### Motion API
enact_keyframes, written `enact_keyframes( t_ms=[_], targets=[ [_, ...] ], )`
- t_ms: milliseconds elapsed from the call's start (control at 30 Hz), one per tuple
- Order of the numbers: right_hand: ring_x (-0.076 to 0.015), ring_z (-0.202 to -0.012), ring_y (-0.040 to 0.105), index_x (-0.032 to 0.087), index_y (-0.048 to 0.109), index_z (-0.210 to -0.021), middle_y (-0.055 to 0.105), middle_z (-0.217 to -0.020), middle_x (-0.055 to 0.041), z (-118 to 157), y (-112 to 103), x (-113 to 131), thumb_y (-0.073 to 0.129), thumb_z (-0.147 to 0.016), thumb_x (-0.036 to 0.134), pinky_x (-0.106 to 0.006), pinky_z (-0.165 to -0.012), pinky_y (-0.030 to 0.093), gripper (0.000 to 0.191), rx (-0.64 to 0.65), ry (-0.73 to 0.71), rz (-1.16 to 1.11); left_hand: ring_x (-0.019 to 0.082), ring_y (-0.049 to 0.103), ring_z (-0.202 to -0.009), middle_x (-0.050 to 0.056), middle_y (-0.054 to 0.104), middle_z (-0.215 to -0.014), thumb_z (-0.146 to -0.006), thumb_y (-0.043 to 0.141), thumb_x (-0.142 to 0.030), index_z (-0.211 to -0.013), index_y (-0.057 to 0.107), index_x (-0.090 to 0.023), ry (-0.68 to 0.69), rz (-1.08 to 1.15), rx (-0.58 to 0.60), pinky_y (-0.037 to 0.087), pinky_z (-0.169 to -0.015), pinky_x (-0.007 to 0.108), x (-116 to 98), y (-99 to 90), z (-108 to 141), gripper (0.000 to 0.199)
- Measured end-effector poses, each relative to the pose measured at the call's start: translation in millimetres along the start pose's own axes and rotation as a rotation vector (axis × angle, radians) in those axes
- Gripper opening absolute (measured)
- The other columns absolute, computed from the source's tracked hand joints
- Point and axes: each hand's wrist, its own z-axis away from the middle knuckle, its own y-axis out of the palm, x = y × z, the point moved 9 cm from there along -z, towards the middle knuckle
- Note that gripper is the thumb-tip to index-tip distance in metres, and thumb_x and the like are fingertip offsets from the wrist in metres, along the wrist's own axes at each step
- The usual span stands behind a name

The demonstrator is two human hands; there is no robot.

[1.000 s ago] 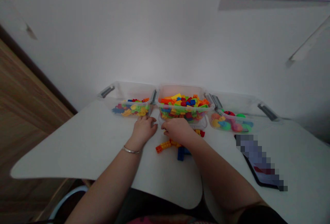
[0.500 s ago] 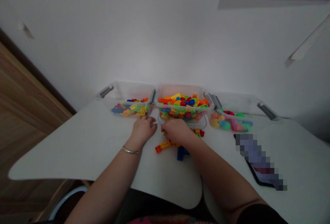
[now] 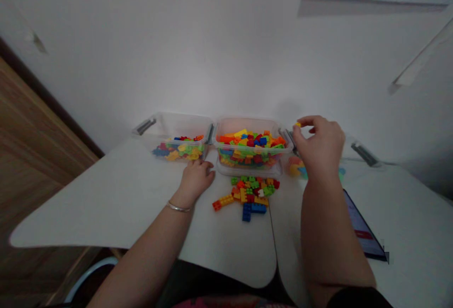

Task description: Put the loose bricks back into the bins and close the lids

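My right hand (image 3: 320, 149) is raised above the near side of the right-hand clear plastic bin (image 3: 348, 149), pinching a small yellow plastic brick (image 3: 297, 124) at its fingertips. That bin's round coloured pieces (image 3: 296, 167) are mostly hidden behind the hand. My left hand (image 3: 196, 180) rests curled on the white table (image 3: 106, 194), beside the front corner of the middle bin (image 3: 253, 152), which is heaped with bricks. A loose pile of multicoloured bricks (image 3: 251, 194) lies in front of that bin, untouched by either hand. The left bin (image 3: 177, 131) holds fewer bricks.
A dark tablet (image 3: 363, 227) lies on the table at right, partly behind my right forearm. A white wall rises behind the bins. Wooden flooring (image 3: 38, 157) shows beyond the table's left edge, and a pale curved rim sits below it.
My right hand has moved up and right from the brick pile to above the right bin, holding a small yellow brick. The pile is now uncovered. My left hand has stayed put.
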Motion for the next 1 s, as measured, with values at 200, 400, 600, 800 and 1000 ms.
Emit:
enact_keyframes(
  t_ms=[200,400,600,800,1000],
  targets=[
    [-0.0309,-0.090,0.064,0.019,0.076,-0.099,0.074,-0.090,-0.0120,-0.7,18.2,-77.7,0.056,-0.082,0.036,-0.046,-0.085,0.042,0.031,0.175,0.343,0.181,0.031,0.056,-0.118,0.011,0.067,-0.118,-0.090,0.054,-0.037,-0.118,0.072,-0.022,-0.005,-0.002,0.003,0.046,-0.103,0.042,-0.5,-0.4,0.2,0.036],
    [-0.0271,-0.091,0.068,0.020,0.077,-0.106,0.076,-0.104,-0.0104,8.3,44.6,-98.5,0.059,-0.083,0.036,-0.037,-0.077,0.047,0.033,0.444,0.464,0.101,0.032,0.056,-0.118,0.012,0.067,-0.118,-0.089,0.054,-0.037,-0.117,0.072,-0.022,0.001,-0.010,-0.012,0.046,-0.102,0.044,1.4,1.7,-0.9,0.036],
    [-0.0301,-0.091,0.069,0.022,0.078,-0.100,0.077,-0.099,-0.0104,9.5,49.8,-101.6,0.060,-0.081,0.039,-0.041,-0.077,0.048,0.031,0.465,0.458,0.159,0.031,0.057,-0.116,0.011,0.068,-0.117,-0.089,0.054,-0.037,-0.117,0.072,-0.022,0.010,-0.015,-0.019,0.046,-0.103,0.042,0.8,1.7,-0.8,0.036],
    [-0.0262,-0.080,0.066,0.020,0.077,-0.093,0.076,-0.091,-0.0099,-1.1,22.9,-75.8,0.061,-0.078,0.038,-0.041,-0.077,0.049,0.028,0.269,0.325,0.061,0.031,0.056,-0.117,0.010,0.067,-0.118,-0.089,0.054,-0.037,-0.118,0.072,-0.022,-0.006,-0.011,-0.010,0.046,-0.102,0.042,1.1,0.7,-0.1,0.037],
    [-0.0168,-0.062,0.058,0.019,0.076,-0.094,0.073,-0.080,-0.0061,-1.5,0.3,-8.1,0.064,-0.078,0.036,-0.031,-0.061,0.046,0.026,0.252,0.054,-0.320,0.032,0.055,-0.119,0.011,0.067,-0.118,-0.089,0.054,-0.036,-0.117,0.072,-0.022,0.001,-0.006,0.002,0.046,-0.103,0.042,-0.4,-0.1,0.2,0.037]
  ],
)
